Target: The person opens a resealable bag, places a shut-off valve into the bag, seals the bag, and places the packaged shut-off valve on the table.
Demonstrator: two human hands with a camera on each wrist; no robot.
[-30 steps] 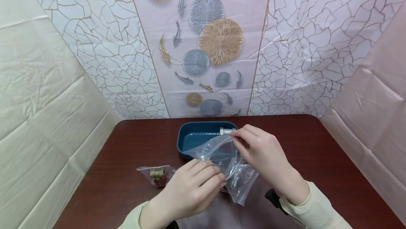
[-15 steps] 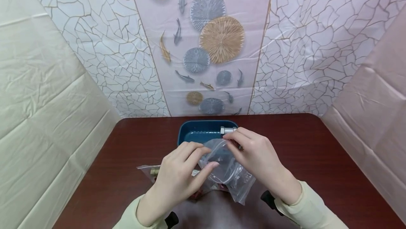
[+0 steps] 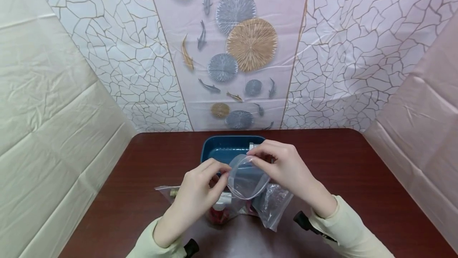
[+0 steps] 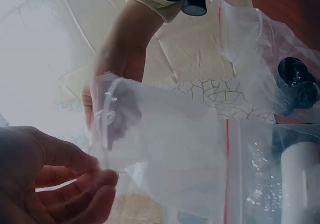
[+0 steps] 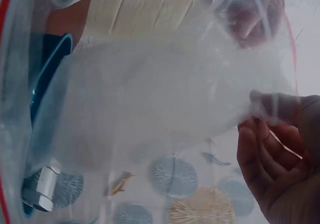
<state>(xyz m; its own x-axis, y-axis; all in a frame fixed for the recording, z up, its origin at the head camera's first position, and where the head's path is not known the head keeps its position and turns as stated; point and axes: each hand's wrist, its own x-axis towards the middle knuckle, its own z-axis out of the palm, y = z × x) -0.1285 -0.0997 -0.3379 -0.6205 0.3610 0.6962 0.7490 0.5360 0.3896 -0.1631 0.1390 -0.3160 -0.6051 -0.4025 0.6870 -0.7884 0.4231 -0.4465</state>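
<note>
A clear zip-lock bag (image 3: 247,180) is stretched between both hands above the table, its mouth spread into a loop. My left hand (image 3: 200,190) pinches the left edge of that mouth, and its thumb and fingertips meet on the plastic in the left wrist view. On the far right side, my right hand (image 3: 284,166) pinches the rim between thumb and fingers. Through the bag's film I see no contents in the right wrist view. Just behind the hands sits a blue tray (image 3: 209,142). A silver metal fitting (image 5: 47,188) lies at the tray's right end, partly hidden by my right hand.
Below the hands, another clear bag (image 3: 219,214) shows white and red parts. A crumpled bag (image 3: 275,204) lies right of it; the left wrist view shows black round pieces (image 4: 295,76) in a bag. A brass fitting (image 3: 173,193) peeks out beside my left hand.
My left hand rose, opened, then took hold of the bag's left edge. My right hand shifted slightly left with the rim, and the bag's mouth is now spread wider.
</note>
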